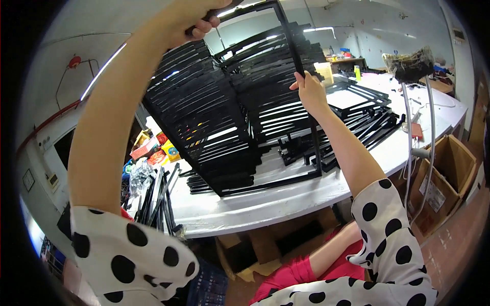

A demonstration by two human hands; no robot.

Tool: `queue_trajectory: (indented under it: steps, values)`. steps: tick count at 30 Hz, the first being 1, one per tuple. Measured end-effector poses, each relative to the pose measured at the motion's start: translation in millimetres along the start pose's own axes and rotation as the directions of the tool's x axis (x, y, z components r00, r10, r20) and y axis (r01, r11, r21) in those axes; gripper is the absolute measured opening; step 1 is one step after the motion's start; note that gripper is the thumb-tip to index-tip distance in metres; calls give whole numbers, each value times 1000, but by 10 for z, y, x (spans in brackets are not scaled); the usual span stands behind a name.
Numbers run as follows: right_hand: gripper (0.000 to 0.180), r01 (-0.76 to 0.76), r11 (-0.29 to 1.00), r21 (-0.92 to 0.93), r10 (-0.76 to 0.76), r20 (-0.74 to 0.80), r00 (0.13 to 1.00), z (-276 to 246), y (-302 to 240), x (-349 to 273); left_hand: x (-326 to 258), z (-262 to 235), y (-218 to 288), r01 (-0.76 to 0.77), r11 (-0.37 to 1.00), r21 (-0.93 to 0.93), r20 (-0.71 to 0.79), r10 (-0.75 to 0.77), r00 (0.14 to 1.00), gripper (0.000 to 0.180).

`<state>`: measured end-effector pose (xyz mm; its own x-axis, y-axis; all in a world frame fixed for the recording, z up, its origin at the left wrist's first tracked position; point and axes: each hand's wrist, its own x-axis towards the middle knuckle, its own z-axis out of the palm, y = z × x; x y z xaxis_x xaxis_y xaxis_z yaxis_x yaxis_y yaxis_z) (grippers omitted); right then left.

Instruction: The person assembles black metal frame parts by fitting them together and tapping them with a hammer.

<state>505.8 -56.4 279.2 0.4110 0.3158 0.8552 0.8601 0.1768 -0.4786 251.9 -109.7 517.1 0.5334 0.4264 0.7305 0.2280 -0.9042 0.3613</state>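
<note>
I hold up a large black rectangular frame point(289, 43), tilted above the near edge of a white-covered table point(204, 219). My left hand point(200, 23) is high up, its fingers curled round the frame's top edge; part of this hand is cut off by the picture's edge. My right hand point(311, 93) grips the right side bar, fingers bent around it. Through the frame's opening, stacked black frames point(196, 102) show in tall piles. To their right, more black frame pieces point(365, 120) lie in a heap on the table.
Loose black strips point(162, 199) lean at the table's left, near a clear plastic bag point(140, 176) and a pink basket point(145, 148). A plastic-wrapped pad on a metal stand point(431, 112) is at right, beside an open cardboard box point(449, 173). A blue crate point(208, 285) sits below.
</note>
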Motion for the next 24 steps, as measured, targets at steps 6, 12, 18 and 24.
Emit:
queue_trajectory:
  steps: [6,12,18,24]
  values:
    - [40,60,996,-62,-64,-67,996,148,-178,-2,7,-348,96,66,914,-401,-303,-200,932,20]
    - [43,35,998,-43,-36,-25,999,131,-2,-8,-327,-104,-142,128,961,-245,89,-109,990,30]
    - [30,102,950,297,-72,-109,991,499,547,-733,-1352,-373,-955,247,948,-201,-261,-295,919,33]
    - [29,-45,960,275,74,-97,993,369,659,-1100,-2399,-656,-1567,398,905,-151,-386,-425,819,35]
